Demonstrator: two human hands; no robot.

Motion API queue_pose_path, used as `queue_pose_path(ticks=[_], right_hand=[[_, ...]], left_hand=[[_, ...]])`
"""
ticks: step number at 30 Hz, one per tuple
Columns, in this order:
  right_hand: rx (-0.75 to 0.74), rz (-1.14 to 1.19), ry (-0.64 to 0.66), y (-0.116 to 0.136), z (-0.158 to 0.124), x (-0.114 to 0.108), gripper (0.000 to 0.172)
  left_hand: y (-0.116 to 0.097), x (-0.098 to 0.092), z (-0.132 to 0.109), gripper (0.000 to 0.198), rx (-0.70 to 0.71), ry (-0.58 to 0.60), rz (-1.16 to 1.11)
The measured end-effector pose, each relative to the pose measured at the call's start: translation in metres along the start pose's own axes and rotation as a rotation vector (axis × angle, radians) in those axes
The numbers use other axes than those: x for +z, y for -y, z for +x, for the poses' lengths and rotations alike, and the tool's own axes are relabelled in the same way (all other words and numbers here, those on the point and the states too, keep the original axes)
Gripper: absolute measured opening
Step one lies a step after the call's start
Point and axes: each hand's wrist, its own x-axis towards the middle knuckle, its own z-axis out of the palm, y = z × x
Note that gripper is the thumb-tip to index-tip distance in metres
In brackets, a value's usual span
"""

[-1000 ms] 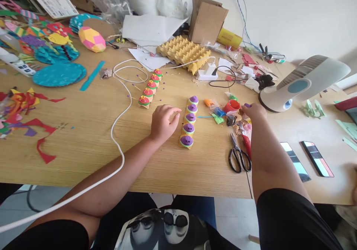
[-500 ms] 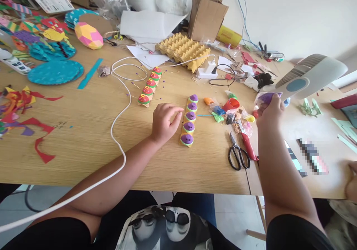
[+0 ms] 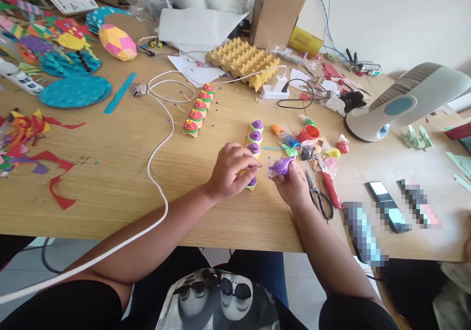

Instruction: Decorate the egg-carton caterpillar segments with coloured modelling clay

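My right hand (image 3: 294,185) grips a small clear bag of purple clay (image 3: 281,167) between thumb and fingers. Just left of it, my left hand (image 3: 235,170) hovers palm inward, its fingers loosely bent and apart with nothing seen in them. Partly behind the left fingers lies an egg-carton strip (image 3: 256,136) with purple-topped, green-edged bumps. A second egg-carton strip (image 3: 198,111), with red and green clay on its bumps and yellow rings on top, stands farther left. Black-handled scissors (image 3: 319,197) rest beside my right wrist.
Several bagged clays (image 3: 290,141) surround a red cup (image 3: 308,133). A red-handled knife (image 3: 331,190) is by the scissors. A white fan (image 3: 397,105) stands at right, phone (image 3: 388,207) nearer. A white cable (image 3: 150,160) crosses my left arm. Farther back are a yellow egg tray (image 3: 243,60) and power strip (image 3: 274,92).
My right hand has brought the bag of purple clay leftward from beside the fan to the purple-topped strip. My left hand has shifted slightly right and nearer, now covering part of that strip.
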Motion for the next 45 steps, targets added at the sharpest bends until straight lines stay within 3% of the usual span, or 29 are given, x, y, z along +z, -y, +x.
queue_pose_path(ticks=[4, 8, 12, 26, 45], right_hand=[[0.069, -0.048, 0.082, -0.003, 0.0, -0.006, 0.038], [0.025, -0.165, 0.168, -0.008, 0.001, -0.015, 0.052], [-0.046, -0.336, 0.114, -0.01, 0.002, -0.018, 0.04], [-0.005, -0.178, 0.142, -0.013, 0.001, -0.016, 0.03], [-0.046, -0.312, 0.135, -0.009, 0.002, -0.018, 0.032]], left_hand=[[-0.001, 0.003, 0.0, 0.011, 0.02, -0.015, -0.045], [-0.001, 0.004, 0.001, 0.008, 0.009, -0.036, -0.115], [-0.003, 0.002, 0.001, 0.008, -0.001, -0.014, -0.18], [0.002, 0.004, 0.001, 0.006, -0.018, 0.063, -0.239], [0.006, 0.006, 0.003, 0.008, -0.046, 0.141, -0.309]])
